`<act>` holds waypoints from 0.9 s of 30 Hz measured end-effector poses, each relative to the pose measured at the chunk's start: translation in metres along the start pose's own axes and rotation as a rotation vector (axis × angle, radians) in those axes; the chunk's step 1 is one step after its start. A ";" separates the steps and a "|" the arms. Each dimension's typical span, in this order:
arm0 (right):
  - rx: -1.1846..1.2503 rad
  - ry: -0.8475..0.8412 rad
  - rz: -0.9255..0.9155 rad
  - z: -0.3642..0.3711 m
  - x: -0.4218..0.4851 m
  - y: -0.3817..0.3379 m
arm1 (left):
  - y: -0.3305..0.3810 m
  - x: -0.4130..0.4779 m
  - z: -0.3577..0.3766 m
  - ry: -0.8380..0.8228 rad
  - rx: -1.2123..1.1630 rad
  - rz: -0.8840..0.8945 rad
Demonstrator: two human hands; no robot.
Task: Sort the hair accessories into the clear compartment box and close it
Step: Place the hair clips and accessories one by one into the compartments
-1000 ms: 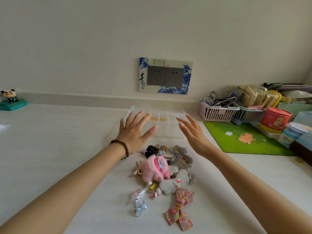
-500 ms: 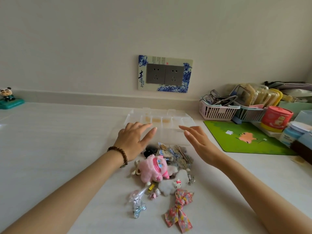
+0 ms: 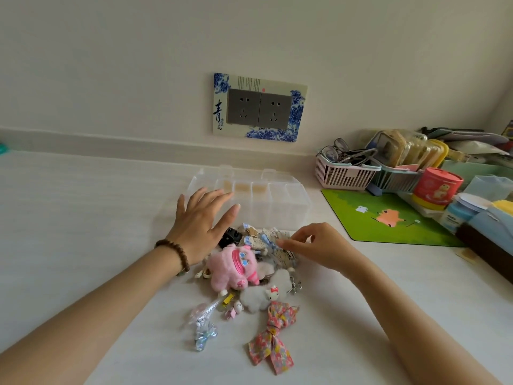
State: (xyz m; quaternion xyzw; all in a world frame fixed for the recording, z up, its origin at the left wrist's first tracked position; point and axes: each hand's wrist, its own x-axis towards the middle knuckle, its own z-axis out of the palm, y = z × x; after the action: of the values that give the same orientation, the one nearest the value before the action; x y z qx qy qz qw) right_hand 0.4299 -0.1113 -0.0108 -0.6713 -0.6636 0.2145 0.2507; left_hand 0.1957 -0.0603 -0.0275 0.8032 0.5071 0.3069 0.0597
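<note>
A clear compartment box [image 3: 280,207] lies on the white counter, its lid down. In front of it sits a pile of hair accessories: a pink plush clip [image 3: 233,266], a black claw clip [image 3: 230,236], lace bow clips [image 3: 280,245], a white fluffy cat clip [image 3: 256,297], a floral fabric bow [image 3: 273,333] and a shiny silver bow [image 3: 204,330]. My left hand [image 3: 201,222] hovers with fingers spread over the box's near left corner. My right hand [image 3: 313,244] has its fingers curled down onto the lace bow clips, pinching at a blue-trimmed one.
A green mat [image 3: 388,218] lies to the right of the box. Behind it stand a pink basket [image 3: 344,176] with glasses, a red tub [image 3: 435,187] and more clutter. A wall socket [image 3: 259,107] sits above the box.
My right hand dropped from beside the box down onto the lace clips and curled its fingers. My left hand stayed over the box's left corner.
</note>
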 end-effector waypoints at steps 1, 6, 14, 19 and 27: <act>0.016 -0.012 0.003 0.002 0.001 -0.002 | 0.000 0.000 0.001 0.011 0.011 0.004; 0.192 -0.063 0.045 0.005 0.002 -0.004 | 0.004 0.001 -0.002 0.074 0.054 0.063; 0.268 -0.111 0.076 -0.002 0.003 0.000 | 0.007 0.001 0.002 0.071 -0.002 0.130; 0.159 -0.180 0.039 -0.006 0.004 -0.001 | 0.006 0.003 0.005 0.061 0.011 0.137; 0.514 -0.127 0.003 -0.023 0.009 -0.005 | 0.004 0.011 0.010 0.053 0.015 0.190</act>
State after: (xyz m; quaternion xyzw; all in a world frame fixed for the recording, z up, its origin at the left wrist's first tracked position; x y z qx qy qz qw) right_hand 0.4408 -0.1036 0.0107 -0.5717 -0.6008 0.4182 0.3707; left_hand 0.2078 -0.0509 -0.0292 0.8397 0.4323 0.3285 0.0108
